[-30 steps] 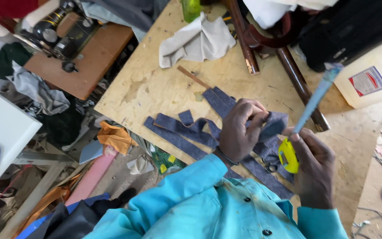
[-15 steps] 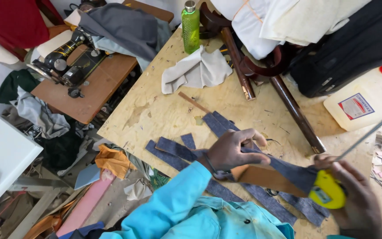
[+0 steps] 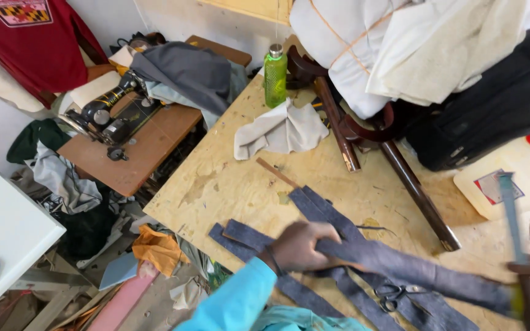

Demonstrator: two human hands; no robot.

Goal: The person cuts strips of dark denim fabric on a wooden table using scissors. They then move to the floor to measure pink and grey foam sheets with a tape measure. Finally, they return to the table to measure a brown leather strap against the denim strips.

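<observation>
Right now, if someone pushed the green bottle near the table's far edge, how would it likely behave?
The green bottle stands upright, tall and narrow, so a push up high would probably tip it. Its round body would likely roll once down, perhaps off the table edge close by. It looks like plastic, so probably light; how full it is can't be told.

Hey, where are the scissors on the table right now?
In the head view, the scissors lie low and right of centre on the plywood table, among the grey-blue fabric strips, just below the strip held by the left hand.
</observation>
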